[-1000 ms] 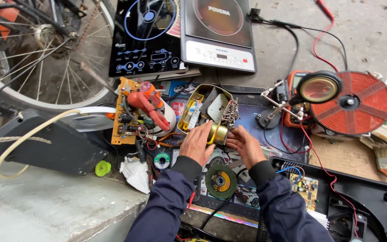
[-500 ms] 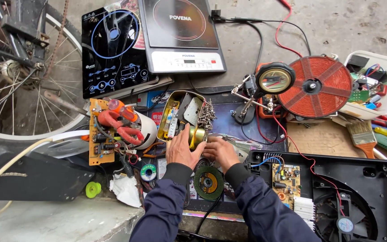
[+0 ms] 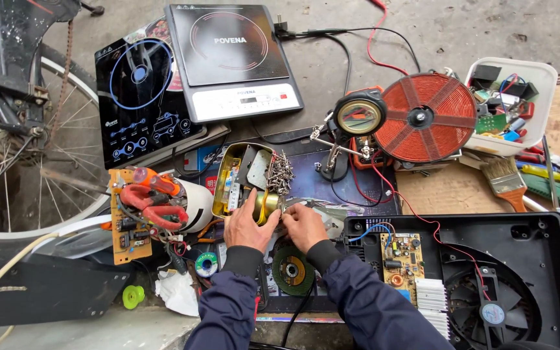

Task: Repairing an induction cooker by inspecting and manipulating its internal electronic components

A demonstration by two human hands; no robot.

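Note:
My left hand and my right hand meet over a small brass-coloured cylinder with a yellow band, both gripping it. It lies at the near end of a yellow tin tray holding parts and a heap of screws. A grinding disc lies just below my wrists. Both sleeves are dark blue.
An opened black cooker shell with circuit board and fan sits right. A red coil disc, magnifier stand, white parts box, brush, two cooktops, red pliers and a bicycle wheel surround.
The view has shifted so everything sits further right and lower in frame. My hands stay together on the brass cylinder, with only small finger movement.

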